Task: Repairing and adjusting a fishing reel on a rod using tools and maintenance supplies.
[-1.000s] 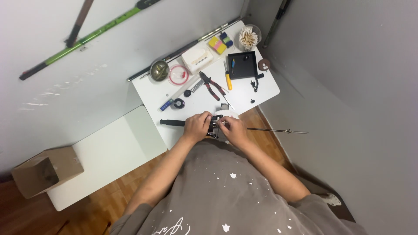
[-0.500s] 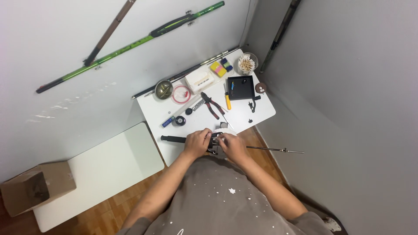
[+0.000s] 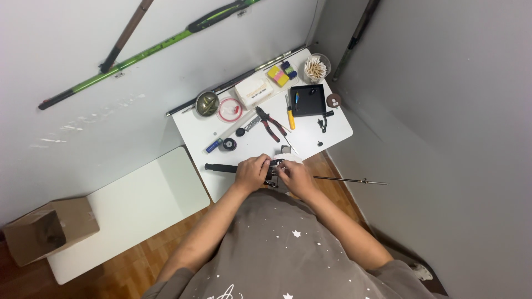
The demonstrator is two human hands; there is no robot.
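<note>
Both hands meet at the near edge of the white surface (image 3: 310, 141), approx 6 o'clock of it. Left hand (image 3: 252, 173) is curled round a small dark reel (image 3: 274, 170) w/ its fingers wrapped tight; right hand (image 3: 293, 176) pinches the same reel from the 3 o'clock side, fingertips narrow. The reel sits on a thin rod: black handle (image 3: 219, 167) sticks out at 9 o'clock of the hands, thin metal shaft (image 3: 346, 180) runs out at 3 o'clock past the surface edge. At 12 o'clock of the hands lie red-handled pliers (image 3: 271, 124); further back, a black tray (image 3: 307, 101) at approx 1 o'clock, a yellow-handled cutter (image 3: 290, 117) just beside it, and a round red-rimmed dish (image 3: 229, 109) at 11 o'clock.
</note>
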